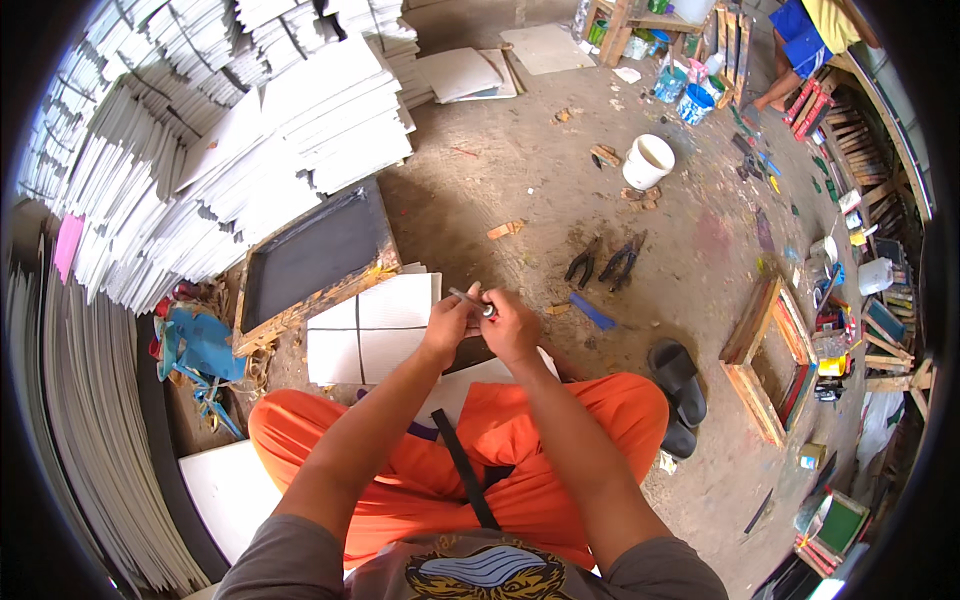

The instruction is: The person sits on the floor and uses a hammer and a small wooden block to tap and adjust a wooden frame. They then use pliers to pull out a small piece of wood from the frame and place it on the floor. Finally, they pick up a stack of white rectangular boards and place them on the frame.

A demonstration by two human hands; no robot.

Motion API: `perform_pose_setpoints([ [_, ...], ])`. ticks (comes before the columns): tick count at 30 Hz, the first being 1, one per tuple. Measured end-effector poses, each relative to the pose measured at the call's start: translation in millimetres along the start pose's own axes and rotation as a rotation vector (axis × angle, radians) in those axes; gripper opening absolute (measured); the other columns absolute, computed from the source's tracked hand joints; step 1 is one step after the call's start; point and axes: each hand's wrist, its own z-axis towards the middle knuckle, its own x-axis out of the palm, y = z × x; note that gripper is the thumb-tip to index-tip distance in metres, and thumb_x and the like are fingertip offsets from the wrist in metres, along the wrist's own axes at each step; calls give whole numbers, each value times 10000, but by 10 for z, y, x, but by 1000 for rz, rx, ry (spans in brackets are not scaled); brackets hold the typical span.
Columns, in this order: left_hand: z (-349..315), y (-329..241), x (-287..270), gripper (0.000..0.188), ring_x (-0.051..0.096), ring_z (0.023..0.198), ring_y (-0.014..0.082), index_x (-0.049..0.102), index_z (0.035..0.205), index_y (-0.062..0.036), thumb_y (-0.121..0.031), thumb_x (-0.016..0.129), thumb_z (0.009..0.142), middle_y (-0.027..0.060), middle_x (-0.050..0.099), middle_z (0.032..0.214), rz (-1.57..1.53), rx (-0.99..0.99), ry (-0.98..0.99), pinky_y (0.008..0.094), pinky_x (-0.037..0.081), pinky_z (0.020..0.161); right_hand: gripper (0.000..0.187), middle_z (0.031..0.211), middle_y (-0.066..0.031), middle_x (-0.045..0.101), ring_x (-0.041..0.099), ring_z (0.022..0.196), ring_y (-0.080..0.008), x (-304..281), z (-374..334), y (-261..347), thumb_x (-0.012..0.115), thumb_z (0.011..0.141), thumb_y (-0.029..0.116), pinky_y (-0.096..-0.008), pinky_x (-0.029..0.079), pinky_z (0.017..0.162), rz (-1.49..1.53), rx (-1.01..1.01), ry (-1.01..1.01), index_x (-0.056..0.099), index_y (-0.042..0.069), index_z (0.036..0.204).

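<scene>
In front of my crossed legs, my left hand (452, 325) and my right hand (511, 325) come close together. Both have closed fingers on a slim silver metal tool (466, 298) with a rounded end; its exact kind is too small to make out. Just left of my hands lies a stack of white boards (385, 325) tied with dark cord. Another white sheet (440, 393) lies under my wrists, partly hidden by my orange trousers. A dark strip (462, 465) runs across my lap. Two pairs of pliers, one (583, 260) beside the other (624, 262), rest on the floor beyond my right hand.
A wooden screen frame (312, 318) with dark mesh leans at the left, before tall stacks of white boards (330, 110). A blue strip (592, 311), black slippers (678, 385), an empty wooden frame (752, 402) and a white bucket (648, 162) are rightward. Another person (800, 40) is at far right.
</scene>
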Motion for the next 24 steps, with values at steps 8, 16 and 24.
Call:
perform_pose_setpoints([
  [8, 337, 29, 44, 339, 705, 912, 211, 669, 1134, -46, -366, 698, 1025, 91, 716, 998, -224, 35, -17, 360, 572, 857, 327, 964, -149, 745, 730, 849, -344, -70, 149, -316, 847, 797, 251, -439, 571, 733, 102, 516, -24, 686, 47, 995],
  [16, 785, -136, 403, 326, 712, 902, 240, 691, 1068, -37, -334, 779, 968, 118, 711, 1012, -234, 3, 15, 390, 590, 856, 262, 1091, -186, 724, 695, 1056, -410, -44, 155, -982, 675, 887, 203, -521, 567, 850, -205, 729, 209, 648, 39, 1089],
  [24, 1291, 144, 451, 323, 703, 928, 273, 667, 1087, 9, -257, 796, 956, 131, 688, 1028, -175, -33, -63, 424, 600, 869, 554, 1247, -235, 631, 627, 1161, -437, -169, 399, -1196, 763, 882, 345, -535, 550, 928, -369, 904, 44, 577, 8, 1279],
])
